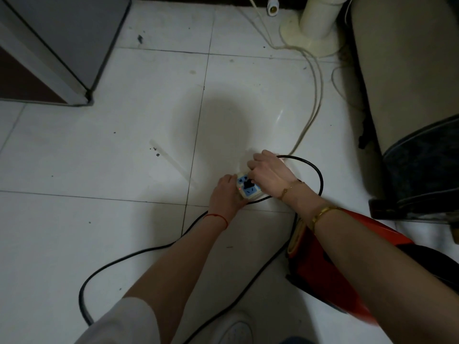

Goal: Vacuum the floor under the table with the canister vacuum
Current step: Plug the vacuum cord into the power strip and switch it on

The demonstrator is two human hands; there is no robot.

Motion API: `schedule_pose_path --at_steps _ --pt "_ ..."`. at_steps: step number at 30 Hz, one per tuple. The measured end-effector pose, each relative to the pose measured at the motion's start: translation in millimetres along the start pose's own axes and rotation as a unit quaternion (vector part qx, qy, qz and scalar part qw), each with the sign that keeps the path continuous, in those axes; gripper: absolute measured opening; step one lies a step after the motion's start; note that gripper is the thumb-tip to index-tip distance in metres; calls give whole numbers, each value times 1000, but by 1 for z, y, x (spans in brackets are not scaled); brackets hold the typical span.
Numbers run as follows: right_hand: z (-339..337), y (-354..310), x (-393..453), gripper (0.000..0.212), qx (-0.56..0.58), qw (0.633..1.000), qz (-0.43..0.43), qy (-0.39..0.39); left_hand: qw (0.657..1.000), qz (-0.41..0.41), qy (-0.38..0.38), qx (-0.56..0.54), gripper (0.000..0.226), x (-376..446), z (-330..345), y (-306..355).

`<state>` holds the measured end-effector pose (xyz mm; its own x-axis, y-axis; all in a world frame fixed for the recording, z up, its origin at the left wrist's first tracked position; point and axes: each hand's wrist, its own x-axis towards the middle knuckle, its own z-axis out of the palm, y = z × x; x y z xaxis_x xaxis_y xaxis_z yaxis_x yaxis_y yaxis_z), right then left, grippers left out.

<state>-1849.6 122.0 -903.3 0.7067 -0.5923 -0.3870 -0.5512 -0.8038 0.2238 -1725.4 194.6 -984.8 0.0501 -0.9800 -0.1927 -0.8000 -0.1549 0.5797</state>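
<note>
Head view: we look down on a glossy white tiled floor (124, 145), speckled with dark spots. Our left hand (224, 194) grips the side of a small cream plastic power strip with a pale blue socket face (244, 186), its fingers curled round the edge. Our right hand (267, 173) has its fingers bent over a black plug (248, 185) seated in that strip. A smooth black rubber cord (119, 260) loops across the tiles around both forearms. The red, shiny plastic canister vacuum (315, 264) sits on the floor just beside and partly under our right forearm, at lower right. A thin cream cable (314, 105) trails off toward a round cream pedestal base (310, 33).
</note>
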Motion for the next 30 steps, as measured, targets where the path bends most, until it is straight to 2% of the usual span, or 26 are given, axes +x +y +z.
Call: schedule_pose_path --at_steps 4,7,17,20,22,25,28,30 --pt "-3 -4 2 32 -12 999 -49 -8 1000 6 -5 6 62 1 -3 0" --pt "-1 -6 5 33 1 998 -55 -4 1000 11 -4 7 60 0 -3 0" --pt "23 -14 13 36 43 998 7 32 1000 5 -4 16 61 -1 -3 1" --pt "6 -23 5 11 64 997 30 -6 999 -2 -24 33 64 -4 -6 5" --pt "7 -25 -4 27 99 992 83 3 997 7 -45 64 63 -9 -13 10" --pt "-8 -22 -37 40 169 975 102 99 995 11 -61 77 68 -22 -27 18" --pt "-33 -10 -87 34 199 952 148 179 997 33 -27 66 61 -44 -45 39" --pt "-48 0 -128 32 207 923 204 254 996 80 8 44 54 -64 -56 61"
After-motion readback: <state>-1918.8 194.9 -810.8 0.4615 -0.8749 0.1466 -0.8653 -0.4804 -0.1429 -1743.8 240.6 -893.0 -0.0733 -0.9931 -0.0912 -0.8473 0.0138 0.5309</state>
